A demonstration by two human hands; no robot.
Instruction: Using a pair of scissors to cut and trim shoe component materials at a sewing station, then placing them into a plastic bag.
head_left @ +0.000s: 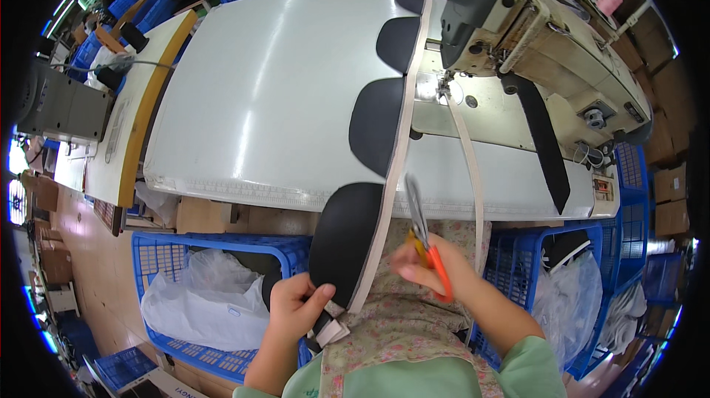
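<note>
Workroom bench (200, 102): glossy white, bearing a sewing machine (547, 65) at the right, with a blue crate (296, 250) at its near side.
Panel row: rounded black panels (347, 235) edged by a pale tape (394, 165), running from the far side over the near edge; the nearest panel hangs before a floral apron (399, 324).
Left hand (296, 305): fingers pinching that panel's lower end, thumb uppermost.
Right hand (425, 265): fingers around the handles of the scissors (418, 224), blades pointing away from the wearer (whether parted, I cannot tell).
Loose strip (467, 150): pale, trailing from the needle area over the edge, apart from the row.
Hazards, as judged: a careless swing of the blades could nick tape or panel; the right forearm could snag the strip; a slackened pinch could let the row slide.
</note>
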